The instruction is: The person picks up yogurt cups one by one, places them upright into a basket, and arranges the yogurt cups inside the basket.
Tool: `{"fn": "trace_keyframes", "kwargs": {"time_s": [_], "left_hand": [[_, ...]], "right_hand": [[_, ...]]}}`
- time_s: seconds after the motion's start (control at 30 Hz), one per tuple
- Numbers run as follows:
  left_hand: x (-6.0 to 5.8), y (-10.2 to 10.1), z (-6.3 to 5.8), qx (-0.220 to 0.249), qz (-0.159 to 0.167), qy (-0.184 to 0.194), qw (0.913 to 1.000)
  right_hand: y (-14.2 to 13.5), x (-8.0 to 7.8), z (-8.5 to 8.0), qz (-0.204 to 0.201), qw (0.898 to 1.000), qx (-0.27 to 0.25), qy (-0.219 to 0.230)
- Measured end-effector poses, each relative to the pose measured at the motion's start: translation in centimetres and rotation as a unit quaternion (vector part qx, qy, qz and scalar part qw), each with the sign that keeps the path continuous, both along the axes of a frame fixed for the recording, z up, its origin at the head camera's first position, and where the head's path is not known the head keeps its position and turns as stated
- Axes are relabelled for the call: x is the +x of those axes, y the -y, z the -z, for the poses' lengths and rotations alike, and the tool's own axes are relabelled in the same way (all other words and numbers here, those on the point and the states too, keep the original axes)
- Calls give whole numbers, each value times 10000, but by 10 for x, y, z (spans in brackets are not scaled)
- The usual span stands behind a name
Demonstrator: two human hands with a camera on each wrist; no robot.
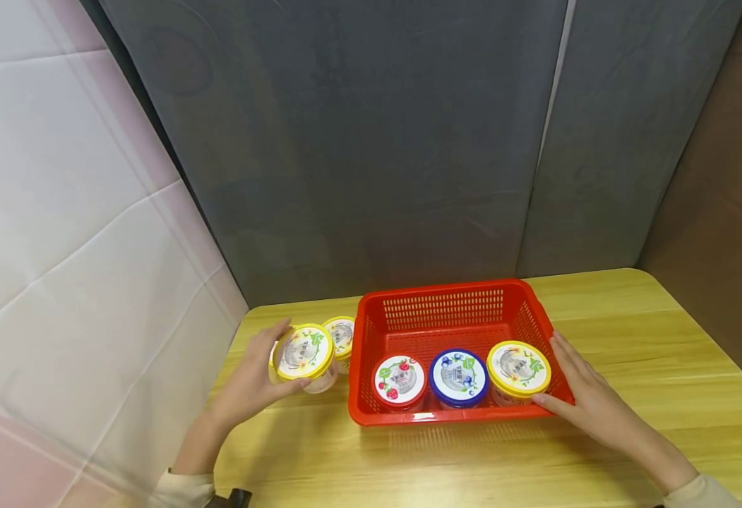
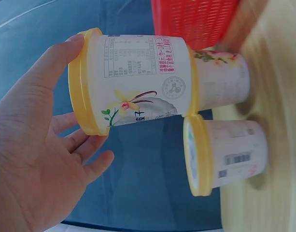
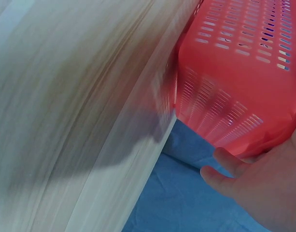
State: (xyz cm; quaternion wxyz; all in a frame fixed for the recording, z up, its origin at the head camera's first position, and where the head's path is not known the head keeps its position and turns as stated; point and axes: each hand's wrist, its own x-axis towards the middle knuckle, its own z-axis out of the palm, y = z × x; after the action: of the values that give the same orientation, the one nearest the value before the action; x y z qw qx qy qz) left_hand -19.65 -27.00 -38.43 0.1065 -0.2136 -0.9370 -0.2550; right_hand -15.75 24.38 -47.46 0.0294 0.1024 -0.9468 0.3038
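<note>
My left hand (image 1: pixel 253 377) grips a white ice-cream tub (image 1: pixel 305 351) by its yellow lid, thumb on one side and fingers on the other. In the left wrist view this tub (image 2: pixel 138 82) shows a vanilla flower print and hangs above the table. Two more yellow-lidded tubs stand beyond it, one behind it (image 2: pixel 224 79) and one beside that (image 2: pixel 234 152). My right hand (image 1: pixel 589 402) holds the right front corner of a red plastic basket (image 1: pixel 440 288), its thumb over the rim. Along the basket's front sit a red-lidded tub (image 1: pixel 399 380), a blue-lidded tub (image 1: pixel 459 378) and a yellow-lidded tub (image 1: pixel 519 368).
The basket stands on a light wooden table (image 1: pixel 637 339), left of its middle towards the back edge. A dark grey panel (image 1: pixel 371 155) rises behind the table. A white padded wall (image 1: pixel 78 212) borders the left, a brown one (image 1: pixel 720 190) the right.
</note>
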Motion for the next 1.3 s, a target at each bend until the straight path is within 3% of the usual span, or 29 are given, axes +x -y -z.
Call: {"fn": "trace_keyframes", "kwargs": {"time_s": [0.67, 1.03, 1.3], "left_hand": [[-20, -16, -20, 2, 180, 124, 9998], [-42, -42, -28, -155, 396, 42, 9991], [-57, -64, -28, -125, 504, 204, 9984]], "right_hand": [[0, -1, 0, -6, 10000, -50, -30], [1, -1, 0, 54, 10000, -45, 33], [2, 0, 1, 19, 10000, -69, 7]]}}
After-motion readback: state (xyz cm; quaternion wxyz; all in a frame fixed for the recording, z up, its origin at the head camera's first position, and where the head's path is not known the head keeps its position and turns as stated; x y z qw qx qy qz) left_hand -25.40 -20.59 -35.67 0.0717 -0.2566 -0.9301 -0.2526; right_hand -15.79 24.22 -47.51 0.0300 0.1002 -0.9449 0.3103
